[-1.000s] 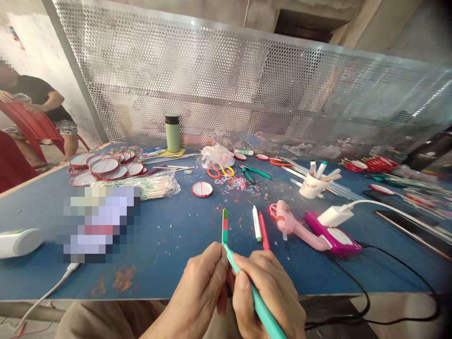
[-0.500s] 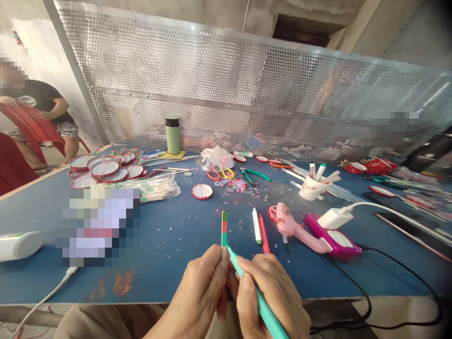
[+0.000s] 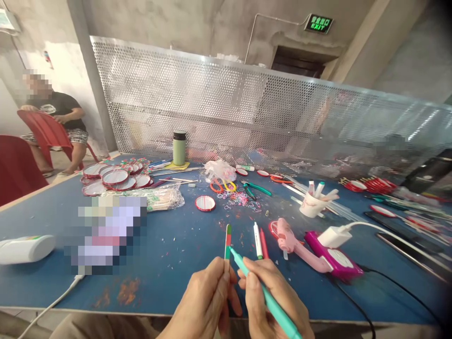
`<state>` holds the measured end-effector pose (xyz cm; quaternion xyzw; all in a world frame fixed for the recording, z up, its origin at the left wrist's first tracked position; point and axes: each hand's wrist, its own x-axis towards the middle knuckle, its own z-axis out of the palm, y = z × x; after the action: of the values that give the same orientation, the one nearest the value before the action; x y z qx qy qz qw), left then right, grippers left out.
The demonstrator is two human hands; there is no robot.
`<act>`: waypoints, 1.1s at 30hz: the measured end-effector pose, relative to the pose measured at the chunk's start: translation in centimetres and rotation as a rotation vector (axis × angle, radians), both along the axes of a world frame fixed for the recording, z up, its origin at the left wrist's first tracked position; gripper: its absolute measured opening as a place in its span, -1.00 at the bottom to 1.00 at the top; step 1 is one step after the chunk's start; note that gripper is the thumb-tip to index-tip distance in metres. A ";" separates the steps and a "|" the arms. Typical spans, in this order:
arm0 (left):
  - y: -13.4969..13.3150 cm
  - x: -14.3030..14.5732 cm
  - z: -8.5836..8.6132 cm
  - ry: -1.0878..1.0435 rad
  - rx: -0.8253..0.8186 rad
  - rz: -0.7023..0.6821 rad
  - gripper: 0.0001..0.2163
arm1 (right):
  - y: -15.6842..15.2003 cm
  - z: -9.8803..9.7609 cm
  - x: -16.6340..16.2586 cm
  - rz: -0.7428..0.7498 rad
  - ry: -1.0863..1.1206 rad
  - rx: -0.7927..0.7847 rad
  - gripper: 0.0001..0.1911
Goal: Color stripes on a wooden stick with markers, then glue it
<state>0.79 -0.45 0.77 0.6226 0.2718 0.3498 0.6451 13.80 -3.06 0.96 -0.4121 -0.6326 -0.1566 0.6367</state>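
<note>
Between the thumb and fingers of my left hand (image 3: 206, 296) a craft stick (image 3: 228, 240) stands upright. Its upper part is banded green, red and teal, and the wood is bare near my fingers. My right hand (image 3: 273, 296) grips a teal marker (image 3: 270, 299) like a pen, its tip at the right edge of the stick's teal band. Just beyond lie a white marker (image 3: 258, 240) with a green end and a red marker (image 3: 264, 244). My fingers hide the stick's lower end.
A pink glue gun (image 3: 300, 245) rests beside a magenta power strip (image 3: 334, 256) with cables. Farther back are a paper cup (image 3: 312, 206) of markers, pliers (image 3: 256, 188), round red-rimmed pieces (image 3: 115, 176), a green bottle (image 3: 179, 149) and a perforated metal screen (image 3: 197, 99). A person sits at far left.
The view has tilted up, bringing an exit sign into sight. The marker tip has moved slightly up along the stick's teal band. Both hands keep their holds.
</note>
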 end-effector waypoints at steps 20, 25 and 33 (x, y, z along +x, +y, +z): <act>-0.4 0.1 0.4 0.021 0.032 0.064 -0.60 | -0.1 0.2 -0.1 -0.056 -0.047 -0.004 -0.76; -0.4 0.1 0.4 0.016 0.013 0.061 -0.60 | -0.2 0.4 -0.4 -0.064 -0.018 0.028 -0.77; -0.4 0.1 0.4 0.029 0.019 0.064 -0.59 | 0.0 0.6 -0.6 -0.087 -0.024 0.033 -0.79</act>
<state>0.85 -0.87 1.21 0.6246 0.2977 0.3637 0.6237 13.24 -3.10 1.52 -0.4269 -0.6190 -0.1996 0.6283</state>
